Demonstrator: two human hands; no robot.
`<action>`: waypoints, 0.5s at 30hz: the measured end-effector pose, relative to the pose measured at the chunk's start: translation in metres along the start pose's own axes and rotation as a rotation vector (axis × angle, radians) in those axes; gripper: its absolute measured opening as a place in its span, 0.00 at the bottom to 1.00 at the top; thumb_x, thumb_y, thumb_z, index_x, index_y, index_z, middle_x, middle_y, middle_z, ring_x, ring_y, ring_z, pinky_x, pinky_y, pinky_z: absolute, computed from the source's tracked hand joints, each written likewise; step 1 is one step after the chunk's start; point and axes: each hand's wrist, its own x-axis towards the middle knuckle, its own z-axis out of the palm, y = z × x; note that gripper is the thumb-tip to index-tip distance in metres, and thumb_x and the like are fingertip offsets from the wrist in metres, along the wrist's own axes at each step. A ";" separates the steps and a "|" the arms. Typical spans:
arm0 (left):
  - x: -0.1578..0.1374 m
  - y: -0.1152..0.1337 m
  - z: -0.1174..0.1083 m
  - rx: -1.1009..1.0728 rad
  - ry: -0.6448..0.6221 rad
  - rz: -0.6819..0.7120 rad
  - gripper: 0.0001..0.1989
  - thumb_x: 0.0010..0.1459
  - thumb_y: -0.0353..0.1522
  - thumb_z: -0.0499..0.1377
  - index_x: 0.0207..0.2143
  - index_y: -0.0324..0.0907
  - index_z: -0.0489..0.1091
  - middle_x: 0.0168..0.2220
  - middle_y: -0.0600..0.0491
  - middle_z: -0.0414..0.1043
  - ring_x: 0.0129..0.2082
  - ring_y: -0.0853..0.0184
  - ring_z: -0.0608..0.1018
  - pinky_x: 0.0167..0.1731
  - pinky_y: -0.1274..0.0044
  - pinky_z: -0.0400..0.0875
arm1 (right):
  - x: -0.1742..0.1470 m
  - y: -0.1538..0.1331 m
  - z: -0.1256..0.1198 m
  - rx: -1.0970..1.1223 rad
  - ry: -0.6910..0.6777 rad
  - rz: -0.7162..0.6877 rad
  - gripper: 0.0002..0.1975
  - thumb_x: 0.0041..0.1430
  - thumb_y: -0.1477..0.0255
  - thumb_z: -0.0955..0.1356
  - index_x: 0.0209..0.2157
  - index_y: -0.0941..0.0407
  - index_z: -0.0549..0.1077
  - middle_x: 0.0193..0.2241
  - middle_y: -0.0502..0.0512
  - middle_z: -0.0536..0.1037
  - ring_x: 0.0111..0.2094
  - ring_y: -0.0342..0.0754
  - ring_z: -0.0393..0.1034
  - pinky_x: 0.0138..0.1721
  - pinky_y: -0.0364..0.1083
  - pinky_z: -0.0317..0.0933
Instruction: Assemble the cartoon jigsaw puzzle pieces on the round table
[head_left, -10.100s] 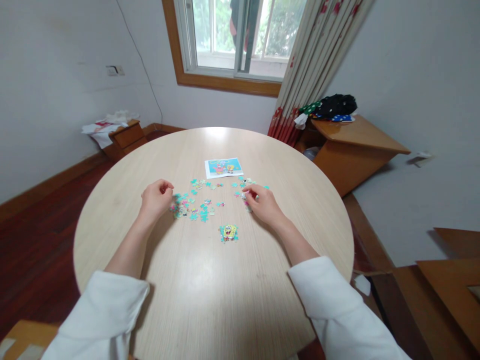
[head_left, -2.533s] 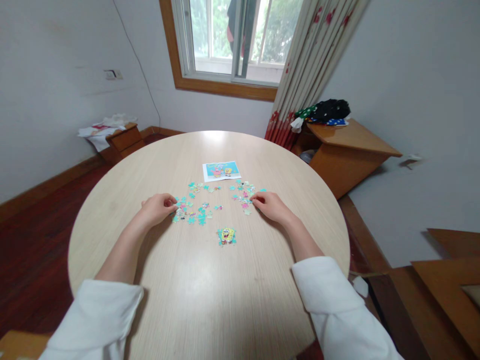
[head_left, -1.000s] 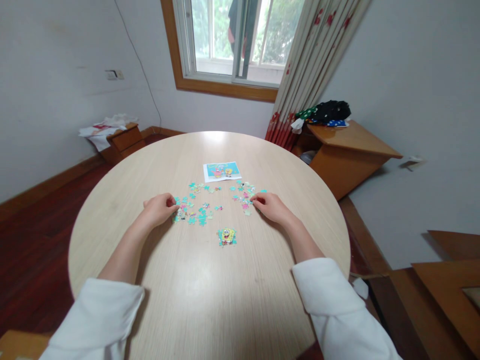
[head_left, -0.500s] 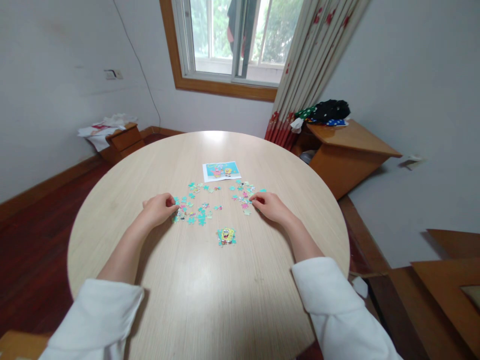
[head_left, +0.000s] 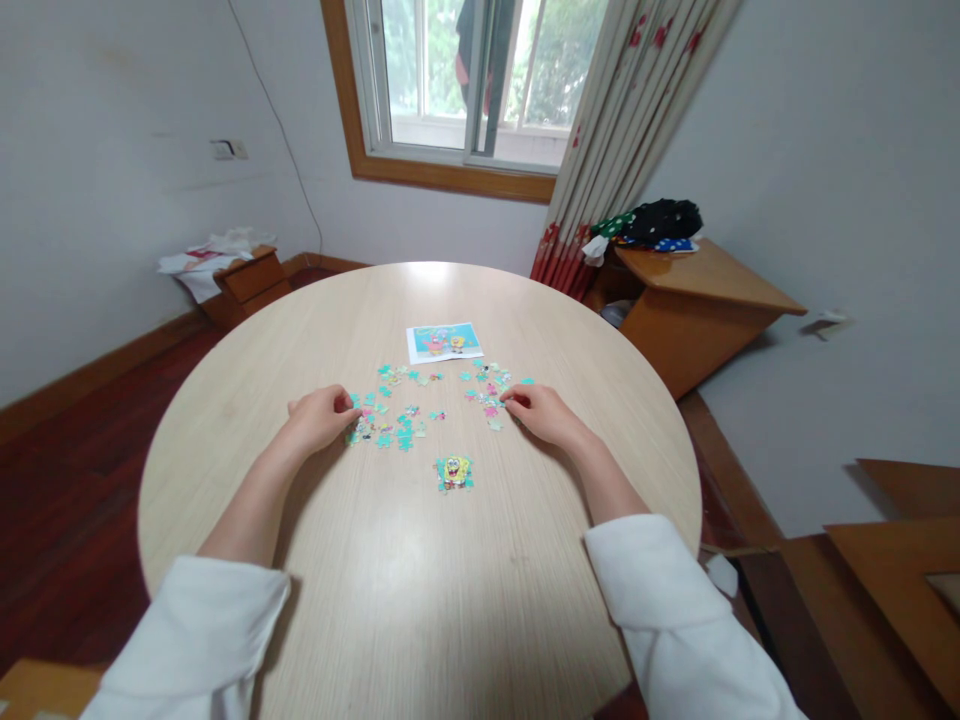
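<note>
My left hand [head_left: 322,418] rests at the outer edge of the left group of loose jigsaw pieces [head_left: 405,433], fingers curled and pinched together. Whatever lies between its fingertips is hidden. Across the table, my right hand [head_left: 538,410] has thumb and finger closed on a small jigsaw piece at the edge of the right group of pieces [head_left: 490,411]. Nearer to me, between both arms, lies a joined patch of puzzle [head_left: 454,473] with a yellow square cartoon face. Behind the pieces is a picture sheet [head_left: 445,343] with pink and yellow cartoon figures on blue.
Everything lies on a round, pale wooden table [head_left: 420,600]. Beyond it are a window [head_left: 480,90] and a flowered curtain [head_left: 622,120]. A wooden cabinet [head_left: 697,300] with cloths on top stands at the right, a small drawer unit [head_left: 251,285] at the left.
The whole view has shifted very slightly. Both hands and the puzzle pieces look the same as before.
</note>
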 end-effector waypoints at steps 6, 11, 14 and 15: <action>0.002 0.005 0.009 -0.058 0.134 -0.035 0.11 0.54 0.40 0.53 0.28 0.43 0.67 0.31 0.51 0.75 0.35 0.59 0.75 0.40 0.69 0.60 | 0.000 -0.001 0.000 -0.004 -0.005 0.004 0.11 0.58 0.78 0.64 0.38 0.58 0.78 0.36 0.57 0.80 0.37 0.46 0.72 0.41 0.44 0.61; 0.006 0.019 0.018 -0.036 0.298 0.025 0.16 0.57 0.41 0.51 0.36 0.41 0.72 0.41 0.44 0.72 0.46 0.53 0.72 0.45 0.64 0.57 | 0.001 0.000 0.001 -0.006 -0.008 0.011 0.11 0.58 0.77 0.64 0.38 0.59 0.78 0.36 0.58 0.80 0.36 0.47 0.72 0.41 0.44 0.61; 0.009 0.028 0.023 -0.014 0.299 0.062 0.19 0.58 0.43 0.51 0.42 0.41 0.73 0.45 0.42 0.70 0.50 0.52 0.69 0.47 0.64 0.56 | 0.001 0.001 0.001 -0.007 -0.001 0.003 0.11 0.57 0.77 0.64 0.38 0.59 0.78 0.34 0.57 0.80 0.35 0.46 0.71 0.40 0.44 0.61; 0.009 0.031 0.024 -0.004 0.281 0.076 0.19 0.58 0.44 0.51 0.42 0.42 0.73 0.46 0.42 0.69 0.50 0.51 0.68 0.46 0.64 0.56 | 0.001 0.002 0.001 -0.008 0.001 0.000 0.11 0.57 0.77 0.64 0.38 0.59 0.78 0.34 0.57 0.80 0.34 0.46 0.71 0.39 0.43 0.61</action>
